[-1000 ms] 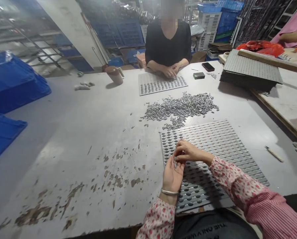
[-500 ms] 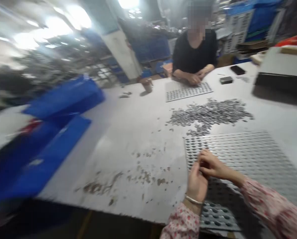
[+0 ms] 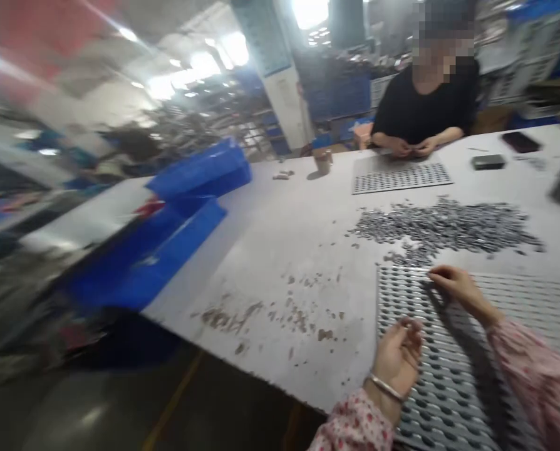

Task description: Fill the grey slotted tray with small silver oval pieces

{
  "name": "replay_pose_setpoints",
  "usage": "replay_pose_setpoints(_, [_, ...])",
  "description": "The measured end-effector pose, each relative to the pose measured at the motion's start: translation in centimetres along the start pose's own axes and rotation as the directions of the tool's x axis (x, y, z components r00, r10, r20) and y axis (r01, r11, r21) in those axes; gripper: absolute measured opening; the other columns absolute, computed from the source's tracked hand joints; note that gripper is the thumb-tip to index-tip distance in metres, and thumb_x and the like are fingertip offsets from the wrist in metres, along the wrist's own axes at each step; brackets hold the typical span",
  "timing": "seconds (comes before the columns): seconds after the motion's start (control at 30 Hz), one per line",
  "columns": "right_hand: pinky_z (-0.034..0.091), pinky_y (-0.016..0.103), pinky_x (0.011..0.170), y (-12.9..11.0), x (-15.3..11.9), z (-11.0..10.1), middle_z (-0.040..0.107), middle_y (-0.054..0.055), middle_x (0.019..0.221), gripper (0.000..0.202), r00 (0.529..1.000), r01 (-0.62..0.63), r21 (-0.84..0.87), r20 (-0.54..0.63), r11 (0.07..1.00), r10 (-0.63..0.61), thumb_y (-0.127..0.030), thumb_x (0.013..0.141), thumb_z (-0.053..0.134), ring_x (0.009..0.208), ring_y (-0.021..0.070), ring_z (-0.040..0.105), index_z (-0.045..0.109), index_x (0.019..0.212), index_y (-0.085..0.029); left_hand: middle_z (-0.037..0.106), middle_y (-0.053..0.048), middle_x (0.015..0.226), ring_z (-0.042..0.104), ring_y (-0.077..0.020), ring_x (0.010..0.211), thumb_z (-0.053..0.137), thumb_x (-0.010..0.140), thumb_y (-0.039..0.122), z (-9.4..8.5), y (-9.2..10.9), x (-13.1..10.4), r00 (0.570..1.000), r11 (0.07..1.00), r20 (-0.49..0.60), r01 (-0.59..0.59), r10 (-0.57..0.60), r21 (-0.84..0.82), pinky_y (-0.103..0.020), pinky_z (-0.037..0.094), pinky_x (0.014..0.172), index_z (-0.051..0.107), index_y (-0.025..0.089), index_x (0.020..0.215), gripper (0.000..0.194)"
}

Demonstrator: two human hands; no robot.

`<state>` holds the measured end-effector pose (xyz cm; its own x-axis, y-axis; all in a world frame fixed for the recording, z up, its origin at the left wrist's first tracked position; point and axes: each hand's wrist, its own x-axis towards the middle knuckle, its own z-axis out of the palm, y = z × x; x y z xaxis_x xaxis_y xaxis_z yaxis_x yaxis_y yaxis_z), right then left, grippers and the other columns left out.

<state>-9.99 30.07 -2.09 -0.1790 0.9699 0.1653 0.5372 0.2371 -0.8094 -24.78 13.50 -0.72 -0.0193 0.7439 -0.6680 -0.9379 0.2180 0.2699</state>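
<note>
A wide grey tray (image 3: 534,294) with rows of oval holes or pieces lies under both hands. My right hand (image 3: 465,294) is over its far left part, thumb and fingertips pinched together; anything between them is too small to make out. Nearer to me, my left hand (image 3: 397,360) is turned palm up above the tray's left side, a bangle at its wrist. Its fingers curl inward, and what they may hold is hidden. Just beyond the tray spreads a pile of small dark metallic pieces (image 3: 453,225).
Across the table a person (image 3: 425,100) sits with both hands over a smaller holed tray (image 3: 402,180). A cup (image 3: 322,161), a small box (image 3: 488,162) and a phone (image 3: 521,142) stand along the far side. Blue sheeting (image 3: 181,250) covers the left edge.
My hands were together over the tray; now the right is farther out and apart from the left. The view has swung left. The other person's hands have lifted closer together.
</note>
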Motion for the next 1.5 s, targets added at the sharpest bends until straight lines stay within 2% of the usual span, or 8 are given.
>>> replay_pose_setpoints(0.43, [0.039,0.021,0.064,0.2,2.3,4.5,0.068,0.002,0.074,0.014,0.984,-0.060,-0.272,0.145,0.960,0.103,-0.023,0.073,0.056,0.070,0.0135,0.059,0.069,0.077,-0.019,0.066,-0.011,0.090,0.065,-0.0145,0.077,0.050,0.080,0.004,0.4,2.7,-2.2,0.982,0.981,-0.056,0.186,-0.183,0.051,-0.025,0.054,0.067,0.062,0.010,0.088,0.015])
replay_pose_setpoints(0.67, [0.039,0.024,0.067,-2.5,1.2,3.8,0.065,0.005,0.077,0.016,0.982,-0.105,-0.324,0.118,0.940,0.150,-0.021,0.079,0.051,0.073,0.0150,0.056,0.066,0.083,-0.016,0.064,-0.010,0.100,0.062,-0.0187,0.094,0.048,0.084,0.016,1.4,3.3,-2.3,0.989,0.988,-0.003,0.150,-0.150,0.036,-0.030,0.052,0.075,0.062,0.016,0.095,0.018])
replay_pose_setpoints(0.77, [0.040,0.023,0.069,-4.6,-0.8,2.5,0.064,0.003,0.082,0.019,0.965,0.006,-0.223,0.257,0.975,0.053,-0.026,0.084,0.049,0.074,0.0133,0.055,0.065,0.087,-0.017,0.061,-0.010,0.107,0.059,-0.0197,0.100,0.044,0.086,0.025,2.3,3.8,-2.6,0.994,0.995,0.050,0.097,-0.098,0.027,-0.032,0.051,0.079,0.061,0.018,0.100,0.023])
replay_pose_setpoints(0.97, [0.037,0.031,0.079,-8.7,-5.3,0.4,0.061,0.005,0.084,0.026,0.657,0.498,0.112,0.599,0.860,-0.458,-0.042,0.081,0.058,0.081,0.0166,0.050,0.066,0.095,-0.021,0.061,-0.007,0.091,0.060,-0.0149,0.081,0.043,0.087,0.033,3.7,4.1,-2.7,0.981,0.998,0.185,0.060,-0.063,0.022,-0.026,0.049,0.069,0.060,0.017,0.102,0.028])
replay_pose_setpoints(1.1, [0.038,0.031,0.077,-8.6,-6.4,1.2,0.061,0.006,0.081,0.024,0.693,0.515,0.090,0.541,0.852,-0.476,-0.040,0.085,0.054,0.080,0.0166,0.050,0.067,0.086,-0.019,0.062,-0.007,0.096,0.059,-0.0146,0.086,0.046,0.085,0.034,3.4,4.0,-2.6,0.970,0.995,0.222,0.087,-0.097,0.051,-0.027,0.048,0.076,0.060,0.018,0.100,0.026])
replay_pose_setpoints(1.2, [0.041,0.028,0.072,-7.2,-5.6,2.2,0.063,0.006,0.081,0.024,0.792,0.404,0.161,0.431,0.900,-0.433,-0.037,0.086,0.051,0.077,0.0157,0.053,0.065,0.087,-0.018,0.061,-0.008,0.106,0.057,-0.0163,0.100,0.047,0.085,0.029,2.4,4.4,-2.1,0.971,0.995,0.223,0.065,-0.080,0.071,-0.030,0.045,0.088,0.061,0.019,0.099,0.022])
replay_pose_setpoints(1.33, [0.043,0.024,0.061,-4.4,-2.3,3.3,0.066,0.004,0.077,0.028,0.958,0.102,0.197,0.246,0.975,-0.150,-0.036,0.086,0.046,0.068,0.0137,0.058,0.064,0.085,-0.015,0.055,-0.010,0.123,0.049,-0.0201,0.117,0.048,0.085,0.024,1.3,5.8,-1.5,0.979,0.994,0.201,0.017,-0.038,0.106,-0.036,0.041,0.097,0.059,0.019,0.105,0.024])
replay_pose_setpoints(1.5, [0.042,0.021,0.061,-1.5,1.8,4.0,0.067,0.002,0.075,0.021,0.983,-0.133,-0.138,0.105,0.981,0.148,-0.026,0.081,0.047,0.065,0.0122,0.058,0.064,0.084,-0.015,0.055,-0.012,0.123,0.053,-0.0217,0.112,0.046,0.085,0.018,1.4,7.4,-2.0,0.996,0.992,0.090,-0.035,0.024,0.121,-0.036,0.046,0.092,0.060,0.016,0.101,0.021])
